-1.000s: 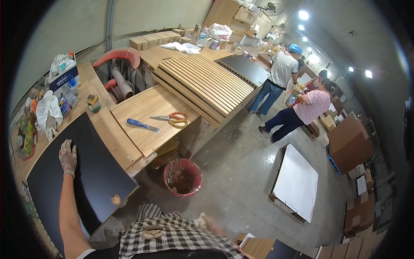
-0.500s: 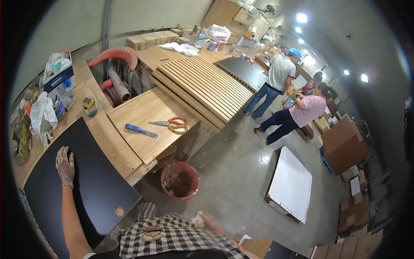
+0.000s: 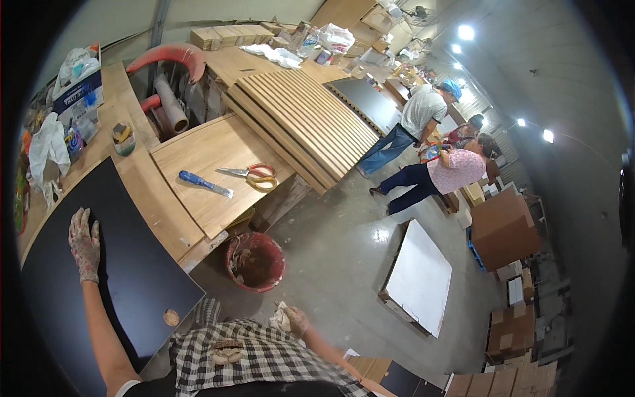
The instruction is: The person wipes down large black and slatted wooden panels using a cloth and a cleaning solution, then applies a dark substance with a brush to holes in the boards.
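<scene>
My left hand (image 3: 84, 245), in a patterned glove, lies on a dark flat panel (image 3: 142, 264) with its fingers stretched out. The panel rests on the bench at the left and has a small round light-coloured spot (image 3: 171, 317) near its close corner. Held out over the floor on the right is my right hand (image 3: 299, 323), its fingers closed round a crumpled whitish cloth (image 3: 280, 318). Beyond the panel, a blue-handled scraper (image 3: 205, 184) and a pair of scissors (image 3: 254, 175) with red and yellow handles lie on a wooden board (image 3: 198, 208).
A red bucket (image 3: 279, 268) stands on the floor by the bench. Slatted wooden panels (image 3: 304, 126) are stacked farther along. A white-topped low slab (image 3: 423, 278) lies on the floor. Two people (image 3: 456, 169) (image 3: 423, 109) stand beyond. Cartons (image 3: 506, 228) line the right side.
My right hand has come forward, away from my body, with the cloth in it. The left hand stays flat on the panel. The whole view has shifted slightly.
</scene>
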Demonstrator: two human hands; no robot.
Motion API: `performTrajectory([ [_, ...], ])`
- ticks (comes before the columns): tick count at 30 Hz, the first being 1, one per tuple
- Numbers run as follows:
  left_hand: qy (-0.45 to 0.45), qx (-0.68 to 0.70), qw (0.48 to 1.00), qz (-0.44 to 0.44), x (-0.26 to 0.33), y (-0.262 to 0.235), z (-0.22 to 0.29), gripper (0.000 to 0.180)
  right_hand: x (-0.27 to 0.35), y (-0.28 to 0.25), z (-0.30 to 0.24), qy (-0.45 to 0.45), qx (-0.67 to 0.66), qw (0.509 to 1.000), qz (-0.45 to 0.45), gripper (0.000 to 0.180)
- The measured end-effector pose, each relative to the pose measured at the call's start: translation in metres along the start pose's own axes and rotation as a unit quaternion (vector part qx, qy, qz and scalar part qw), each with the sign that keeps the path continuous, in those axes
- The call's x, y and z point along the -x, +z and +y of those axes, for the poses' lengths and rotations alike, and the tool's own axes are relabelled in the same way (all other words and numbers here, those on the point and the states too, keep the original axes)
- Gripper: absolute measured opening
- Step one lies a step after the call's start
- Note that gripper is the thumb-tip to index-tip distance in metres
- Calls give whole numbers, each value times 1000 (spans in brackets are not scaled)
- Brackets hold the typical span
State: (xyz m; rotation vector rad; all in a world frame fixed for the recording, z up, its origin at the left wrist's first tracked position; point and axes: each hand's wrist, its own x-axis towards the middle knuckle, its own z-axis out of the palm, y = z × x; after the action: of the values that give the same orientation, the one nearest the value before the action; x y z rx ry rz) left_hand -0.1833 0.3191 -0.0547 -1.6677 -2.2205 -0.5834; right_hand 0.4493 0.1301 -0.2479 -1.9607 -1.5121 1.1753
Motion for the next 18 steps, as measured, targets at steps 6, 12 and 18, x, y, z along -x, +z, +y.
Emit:
performTrajectory([
  [6,-4,-3,1000,-2,9,6,-8,38,35,3,14,227,-233,945,-10,34],
  [12,14,6,1000,6,3,8,-10,38,41,24,119,241,-433,869,11,36],
  [18,31,38,999,17,-3,5,3,38,17,28,96,167,-310,936,-7,33],
])
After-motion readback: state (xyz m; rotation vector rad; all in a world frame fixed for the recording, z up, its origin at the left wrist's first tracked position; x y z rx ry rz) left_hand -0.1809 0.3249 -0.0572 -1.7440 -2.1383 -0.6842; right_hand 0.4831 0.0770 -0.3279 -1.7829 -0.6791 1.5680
